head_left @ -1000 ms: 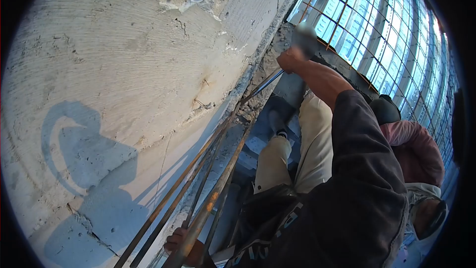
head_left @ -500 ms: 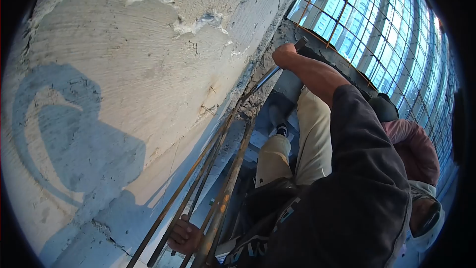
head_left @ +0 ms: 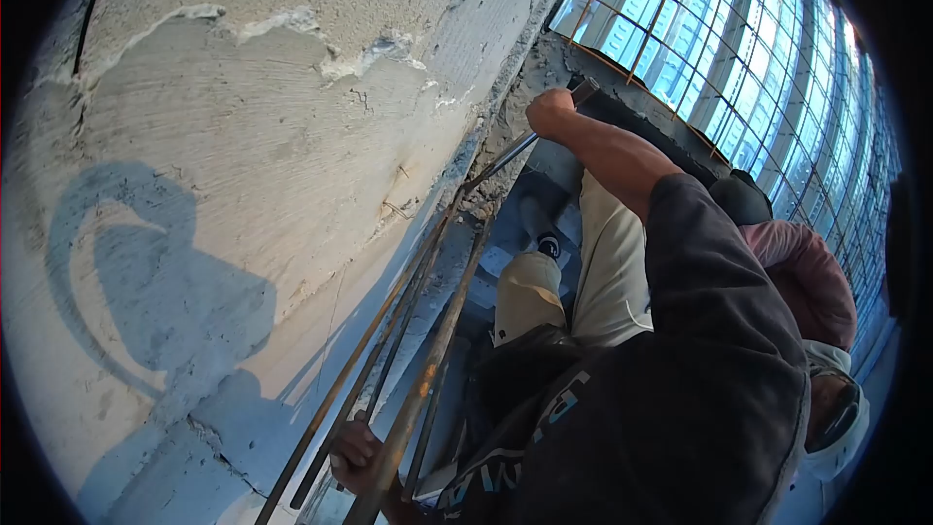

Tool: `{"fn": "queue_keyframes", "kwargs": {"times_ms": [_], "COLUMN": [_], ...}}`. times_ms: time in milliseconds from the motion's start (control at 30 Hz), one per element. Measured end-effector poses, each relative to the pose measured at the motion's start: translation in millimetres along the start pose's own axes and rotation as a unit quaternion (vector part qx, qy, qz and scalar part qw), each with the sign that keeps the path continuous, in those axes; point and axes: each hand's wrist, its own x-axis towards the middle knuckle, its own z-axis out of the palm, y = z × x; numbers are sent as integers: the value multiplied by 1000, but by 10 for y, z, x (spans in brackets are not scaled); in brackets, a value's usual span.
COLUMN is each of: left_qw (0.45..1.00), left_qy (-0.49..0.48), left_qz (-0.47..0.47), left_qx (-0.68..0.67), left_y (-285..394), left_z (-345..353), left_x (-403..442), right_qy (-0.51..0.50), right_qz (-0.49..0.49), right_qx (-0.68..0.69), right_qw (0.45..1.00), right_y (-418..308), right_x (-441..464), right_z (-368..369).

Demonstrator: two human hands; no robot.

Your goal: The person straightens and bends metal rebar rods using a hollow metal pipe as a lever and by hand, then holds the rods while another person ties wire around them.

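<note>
My right hand (head_left: 552, 114) grips a shiny metal bar tool (head_left: 510, 152) near its upper end, where a dark blocky end (head_left: 585, 89) sticks out past the fist. The bar's lower end meets the tops of several steel rods beside the wall. At the lower left my left hand (head_left: 356, 449) is closed around a thin dark rod (head_left: 386, 369), its fingers partly in shadow. A thicker rusty rod (head_left: 428, 374) passes in front of the left wrist. Other long rods (head_left: 347, 384) run alongside, left of that hand.
A rough, partly plastered concrete wall (head_left: 282, 126) fills the left, with shadows on it. Broken concrete (head_left: 483, 199) lies by the rod tops. A rusty wire grid (head_left: 671, 29) stands at the upper right before bright sheeting. Another person in a pink sleeve (head_left: 802, 267) is close at right.
The view has shifted slightly, and the thick rusty rod's lower end appears further left. Both hands keep their grips, with the bar at nearly the same angle.
</note>
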Motion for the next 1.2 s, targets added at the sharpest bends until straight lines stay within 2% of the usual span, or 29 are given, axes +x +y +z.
{"fn": "queue_keyframes", "kwargs": {"times_ms": [33, 100, 233, 367, 433, 533, 667, 733, 800, 900, 933, 1000, 1100, 1200], "left_qw": [998, 982, 973, 962, 960, 956, 946, 943, 947, 995, 984, 922, 886, 899], "left_qy": [-14, -180, -221, -268, -279, -273, -288, -308, -295, -78, -166, -377, -442, -423], "left_qz": [10, 31, 38, 50, 40, 73, 69, 71, 83, 61, 66, 53, 75, 48], "left_qx": [62, -43, -57, -9, 9, 73, 134, 106, 100, -12, 9, 72, 116, 101], "left_y": [38, 45, 119, 205, 270, 307, 463, 550, 648, 557, 583, 757, 831, 868], "left_z": [9, -11, 180, 327, 428, 582, 812, 975, 1147, 1484, 1482, 1560, 1892, 2125], "left_x": [6, 64, 83, 133, 154, 156, 267, 381, 421, 320, 402, 603, 641, 721], "right_qy": [5, 6, -26, -43, -48, -60, -19, -13, -26, -40, -45, -80, -107, -86], "right_qz": [3, 16, 49, 51, 48, 61, 59, 64, 60, 56, 57, 48, 43, 44], "right_qx": [13, 43, 44, 36, 30, 25, 59, 71, 67, 63, 62, 69, 62, 95], "right_qw": [1000, 999, 997, 997, 997, 996, 996, 995, 996, 996, 995, 993, 991, 991], "right_y": [-3, 9, -1, -5, 5, 16, 53, 59, 52, 52, 80, 59, 85, 165], "right_x": [25, 7, 65, 87, 79, 88, 33, -7, -52, -44, -35, -55, 157, 266], "right_z": [-21, -20, -55, -56, -88, -92, -5, -7, -53, -113, -125, -161, -127, -9]}}
